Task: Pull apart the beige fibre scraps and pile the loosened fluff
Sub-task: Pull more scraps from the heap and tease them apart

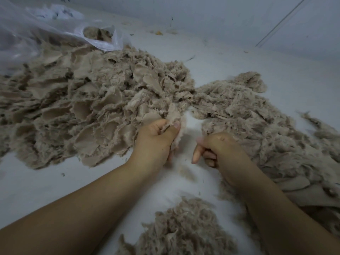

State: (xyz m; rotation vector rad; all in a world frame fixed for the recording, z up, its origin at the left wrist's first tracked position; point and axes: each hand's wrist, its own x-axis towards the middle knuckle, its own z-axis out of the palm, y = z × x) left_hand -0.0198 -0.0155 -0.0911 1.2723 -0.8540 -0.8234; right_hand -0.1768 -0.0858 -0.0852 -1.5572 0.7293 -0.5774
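A: Start at the left hand (156, 138); what has it got?

B: Thumb and curled fingers pinch a beige fibre scrap (173, 115) at the near edge of the big scrap heap (88, 100); the scrap trails back into that heap, so a tug may drag neighbours with it.

A: And the right hand (219, 150)?

B: Fingers curled in, forefinger pointing down; it is blurred, and I cannot tell whether any fibre sits inside the curl; it hangs just right of the held scrap, apart from it.

A: So what goes wrong from here?

B: If the right hand closes on only loose fuzz, the fuzz should slip free and the woven backing stay whole; I judge that the likeliest miss.

A: Where is the fluff meant to land?

B: There is a small fluff pile (184, 229) nearer the person than the heap, between the forearms; a second spread (257, 116) lies right of the heap, touching it at a narrow neck; that one mixes flat pieces with fuzz, so sorted and unsorted could blur together.

A: Anything beyond the heap?

B: A clear plastic bag (55, 32) at its far left corner, mouth open with more scraps inside; light fluff tossed carelessly could drift across the white surface (36, 184).
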